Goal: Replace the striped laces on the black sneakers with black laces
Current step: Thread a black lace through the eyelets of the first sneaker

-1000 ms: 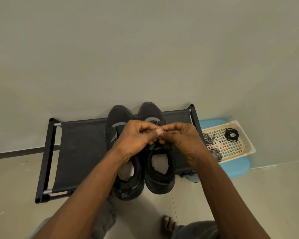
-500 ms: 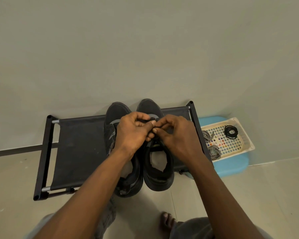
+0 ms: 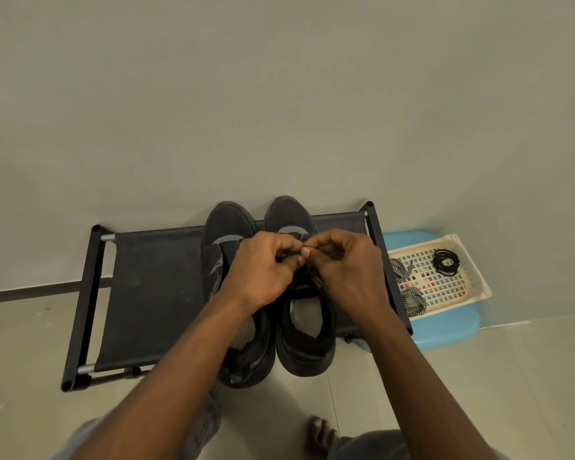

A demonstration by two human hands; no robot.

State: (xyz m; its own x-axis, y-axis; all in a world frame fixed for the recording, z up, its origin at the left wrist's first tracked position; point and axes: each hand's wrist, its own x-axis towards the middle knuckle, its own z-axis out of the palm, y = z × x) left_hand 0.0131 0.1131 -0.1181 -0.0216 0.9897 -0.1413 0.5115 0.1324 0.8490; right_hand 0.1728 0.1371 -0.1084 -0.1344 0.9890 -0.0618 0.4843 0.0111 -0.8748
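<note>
Pinching at the centre of the frame, the left hand and the right hand meet fingertip to fingertip, fingers curled, over the lacing area of the right-side black fabric sneaker. Between the fingertips they hold a thin black lace, only a short stretch of which shows; where its ends run cannot be told. The left hand also covers the middle of the left-side black fabric sneaker, whose toe and grey stripe show above the knuckles.

Both sneakers stand side by side, touching, toes toward the wall, on the black fabric-topped metal-frame bench, heels overhanging its near edge.

At the right of the frame, well apart from the hands, a cream perforated plastic basket rests on a light blue plastic stool. In the basket lie two bundled black-and-white striped laces along its left side and a coiled black lace near its far corner.
</note>
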